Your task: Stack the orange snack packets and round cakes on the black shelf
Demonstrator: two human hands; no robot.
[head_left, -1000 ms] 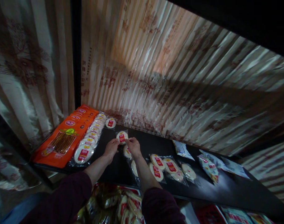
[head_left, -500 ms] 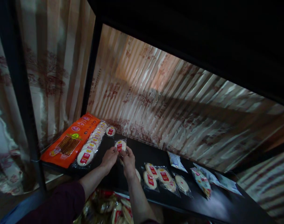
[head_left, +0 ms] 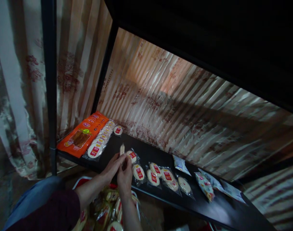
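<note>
Close together over the black shelf [head_left: 148, 153], my left hand [head_left: 112, 166] and my right hand [head_left: 125, 175] are both closed on a wrapped round cracker [head_left: 122, 149]. Its thin edge faces me. Just right of my fingers lie a wrapped cracker with a red label [head_left: 132, 156] and, nearer the front edge, a second one [head_left: 138, 172]. An overlapping row of wrapped crackers [head_left: 101, 141] runs front to back on the left. One single cracker [head_left: 118, 130] lies at the far end beside that row.
Orange snack bags [head_left: 82, 134] overlap at the shelf's left end. More wrapped crackers [head_left: 167, 175] and several small snack packets [head_left: 204, 186] lie to the right. Below the front edge stands a container of packets [head_left: 105, 205]. Dark posts [head_left: 49, 89] and a striped curtain [head_left: 165, 106] enclose the shelf.
The held cracker has turned from face-on to edge-on. My hands have drawn closer together and slightly lower. The view has shifted, showing more of the container below.
</note>
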